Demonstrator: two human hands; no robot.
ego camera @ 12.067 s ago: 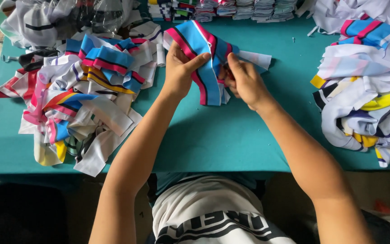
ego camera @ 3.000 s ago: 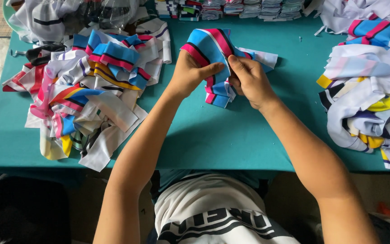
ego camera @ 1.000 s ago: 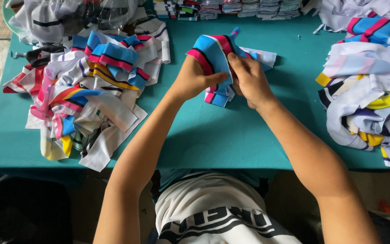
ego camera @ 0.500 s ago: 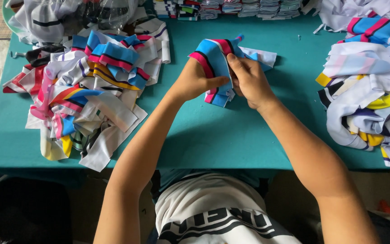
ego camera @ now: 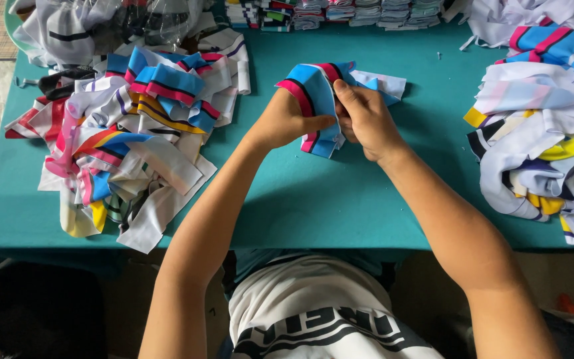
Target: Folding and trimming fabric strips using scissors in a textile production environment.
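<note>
1. Holding one striped fabric piece [ego camera: 313, 100] between us, we are keeping it raised just over the middle of the teal worktop [ego camera: 340, 199], its blue, pink and black bands bent into a hump.
2. Our left hand [ego camera: 286, 121] is pinching the piece from the left, thumb pressed across the blue band; our right hand [ego camera: 365, 119] is closing its fingers on the folded edge beside it.
3. We are judging it light, soft and limp: it is sagging wherever unsupported, so gripping at the fold or along a hemmed edge is looking safest, and it should not slip or break.
4. We are counting one piece in hand and a white scrap [ego camera: 385, 84] lying under it.
5. We are seeing two loose heaps, the left pile [ego camera: 134, 133] and the right pile [ego camera: 539, 133], each too tangled to count.
6. We are making out a row of folded stacks [ego camera: 340, 12] along the far edge, roughly seven, though the frame is cutting them off.
</note>
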